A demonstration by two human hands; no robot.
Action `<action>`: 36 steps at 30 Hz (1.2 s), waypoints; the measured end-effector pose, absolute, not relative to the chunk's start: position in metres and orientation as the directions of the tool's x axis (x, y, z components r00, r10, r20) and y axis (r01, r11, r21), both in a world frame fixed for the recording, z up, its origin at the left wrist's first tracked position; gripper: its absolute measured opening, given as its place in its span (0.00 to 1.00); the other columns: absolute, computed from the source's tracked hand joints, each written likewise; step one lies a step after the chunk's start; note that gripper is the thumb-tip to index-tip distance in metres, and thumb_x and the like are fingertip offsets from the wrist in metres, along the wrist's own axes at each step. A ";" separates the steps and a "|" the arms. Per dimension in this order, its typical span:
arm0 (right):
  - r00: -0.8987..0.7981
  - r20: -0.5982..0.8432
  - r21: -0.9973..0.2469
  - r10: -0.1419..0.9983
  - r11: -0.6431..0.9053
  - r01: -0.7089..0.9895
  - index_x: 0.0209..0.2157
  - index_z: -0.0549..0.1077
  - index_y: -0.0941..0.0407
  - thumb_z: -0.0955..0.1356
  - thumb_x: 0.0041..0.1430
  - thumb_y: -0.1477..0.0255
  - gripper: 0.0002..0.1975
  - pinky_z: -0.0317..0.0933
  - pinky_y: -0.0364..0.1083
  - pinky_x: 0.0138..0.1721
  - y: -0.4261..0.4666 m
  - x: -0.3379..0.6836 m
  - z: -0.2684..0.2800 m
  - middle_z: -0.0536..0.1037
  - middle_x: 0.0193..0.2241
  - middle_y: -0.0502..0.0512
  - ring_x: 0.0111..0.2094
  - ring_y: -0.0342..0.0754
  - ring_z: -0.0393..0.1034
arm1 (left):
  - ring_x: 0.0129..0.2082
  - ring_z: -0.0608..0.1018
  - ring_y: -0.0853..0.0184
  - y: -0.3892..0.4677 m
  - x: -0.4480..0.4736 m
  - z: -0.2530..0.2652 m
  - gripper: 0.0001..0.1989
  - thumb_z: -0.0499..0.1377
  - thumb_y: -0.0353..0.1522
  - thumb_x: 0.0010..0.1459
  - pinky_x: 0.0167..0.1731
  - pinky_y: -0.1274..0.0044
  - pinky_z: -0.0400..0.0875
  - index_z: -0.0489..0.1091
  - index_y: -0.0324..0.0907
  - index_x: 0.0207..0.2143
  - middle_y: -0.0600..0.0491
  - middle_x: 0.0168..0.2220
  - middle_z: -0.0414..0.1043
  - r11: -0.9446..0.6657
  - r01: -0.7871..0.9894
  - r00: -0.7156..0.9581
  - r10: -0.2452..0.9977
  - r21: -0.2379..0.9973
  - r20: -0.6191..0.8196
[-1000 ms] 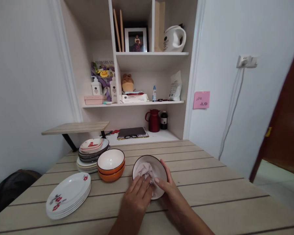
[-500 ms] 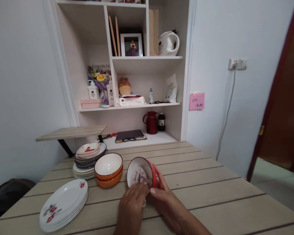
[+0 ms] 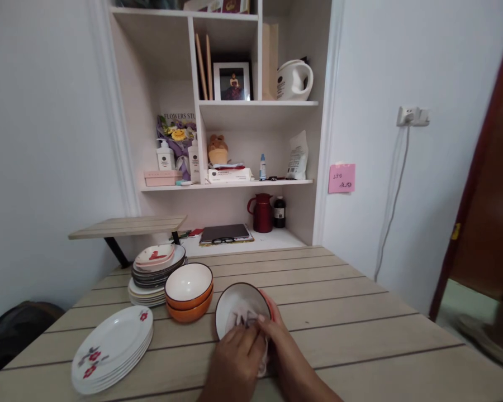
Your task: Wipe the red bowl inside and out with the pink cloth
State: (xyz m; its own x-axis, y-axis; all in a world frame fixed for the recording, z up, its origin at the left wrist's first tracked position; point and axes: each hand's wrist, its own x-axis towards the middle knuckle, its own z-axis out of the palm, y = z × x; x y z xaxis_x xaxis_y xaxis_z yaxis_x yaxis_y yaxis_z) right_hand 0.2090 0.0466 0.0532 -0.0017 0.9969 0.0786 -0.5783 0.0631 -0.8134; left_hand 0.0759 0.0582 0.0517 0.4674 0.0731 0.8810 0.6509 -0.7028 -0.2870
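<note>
Since half a second ago, the bowl [image 3: 235, 298] has turned so its white inside faces up more and less of the red outside shows, and it sits a bit closer to the person. Right hand [image 3: 287, 346] is grasping it by the right side, thumb over the rim, fingers around the red outer wall. Left hand [image 3: 237, 354] has its fingers bent around a crumpled pale cloth [image 3: 243, 318], pressing it into the bowl; a bit pokes out below. Can't tell if the bowl's base touches the table [image 3: 360, 307]. It's just right of two stacked orange bowls [image 3: 188, 304], with flowered plates [image 3: 117, 335] further left.

Now the writing: the clearest text is "FLOWERS STU" on the bouquet wrap [image 3: 179, 116], cut off by the shelf divider. Pink sticky note [image 3: 341, 178] on the wall looks like "250" plus a second line I can't make out. Pump bottle [image 3: 165, 157], white box [image 3: 230, 175] and white jug [image 3: 294, 82] all carry a dark round mark, small print too blurry. White pouch [image 3: 297, 156] has printing I can't read, same for the pale label on the dark bottle [image 3: 279, 213].
</note>
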 end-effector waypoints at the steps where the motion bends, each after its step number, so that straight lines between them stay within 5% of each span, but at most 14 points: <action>1: 0.011 0.074 -0.815 0.997 0.067 -0.575 0.66 0.66 0.47 0.77 0.54 0.57 0.40 0.70 0.55 0.48 0.047 0.210 0.052 0.84 0.43 0.55 0.45 0.58 0.78 | 0.35 0.84 0.63 0.057 0.076 0.054 0.23 0.41 0.29 0.77 0.37 0.71 0.80 0.77 0.39 0.45 0.48 0.41 0.83 -0.705 0.650 0.472 0.082 -0.283 0.878; 8: 0.133 0.080 -0.827 0.988 0.140 -0.544 0.60 0.73 0.49 0.76 0.49 0.66 0.34 0.71 0.53 0.48 0.052 0.213 0.057 0.84 0.47 0.56 0.46 0.58 0.79 | 0.40 0.82 0.61 0.059 0.076 0.051 0.25 0.39 0.28 0.76 0.43 0.70 0.79 0.77 0.40 0.47 0.47 0.43 0.82 -0.709 0.631 0.540 0.111 -0.314 0.835; 12: 0.188 0.036 -0.789 0.981 0.144 -0.598 0.58 0.73 0.51 0.74 0.48 0.66 0.32 0.71 0.53 0.46 0.055 0.221 0.066 0.85 0.45 0.56 0.43 0.58 0.79 | 0.47 0.81 0.62 0.064 0.075 0.045 0.17 0.48 0.29 0.76 0.52 0.68 0.76 0.76 0.44 0.52 0.49 0.50 0.80 -0.729 0.602 0.621 0.169 -0.327 0.765; 19: 0.216 0.060 -0.778 0.975 0.181 -0.602 0.58 0.72 0.49 0.74 0.48 0.67 0.33 0.70 0.55 0.50 0.057 0.238 0.071 0.83 0.52 0.56 0.53 0.62 0.76 | 0.57 0.77 0.58 0.067 0.074 0.047 0.13 0.52 0.33 0.75 0.69 0.53 0.55 0.78 0.46 0.48 0.50 0.53 0.80 -0.667 0.659 0.578 0.154 -0.348 0.801; 26: 0.175 0.076 -0.758 0.982 0.171 -0.630 0.63 0.69 0.47 0.76 0.47 0.70 0.40 0.69 0.59 0.51 0.047 0.233 0.078 0.83 0.50 0.57 0.51 0.63 0.77 | 0.54 0.81 0.58 0.069 0.067 0.044 0.13 0.53 0.26 0.72 0.61 0.61 0.71 0.78 0.39 0.44 0.44 0.54 0.79 -0.640 0.645 0.592 0.073 -0.418 0.803; 36: 0.087 0.054 -0.723 0.995 0.100 -0.684 0.70 0.60 0.46 0.80 0.43 0.72 0.53 0.66 0.54 0.49 0.034 0.228 0.088 0.85 0.47 0.56 0.46 0.58 0.78 | 0.51 0.83 0.59 0.062 0.067 0.055 0.15 0.51 0.25 0.73 0.59 0.63 0.74 0.78 0.38 0.45 0.46 0.51 0.82 -0.618 0.657 0.583 0.051 -0.433 0.811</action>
State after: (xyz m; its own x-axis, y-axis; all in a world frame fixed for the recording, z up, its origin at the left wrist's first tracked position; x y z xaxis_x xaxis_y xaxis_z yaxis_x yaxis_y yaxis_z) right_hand 0.2281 0.0344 0.0879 0.0874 0.9947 0.0545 -0.6841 0.0997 -0.7226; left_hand 0.0665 0.0622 0.0547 0.5827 0.0509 0.8111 0.6567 -0.6175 -0.4329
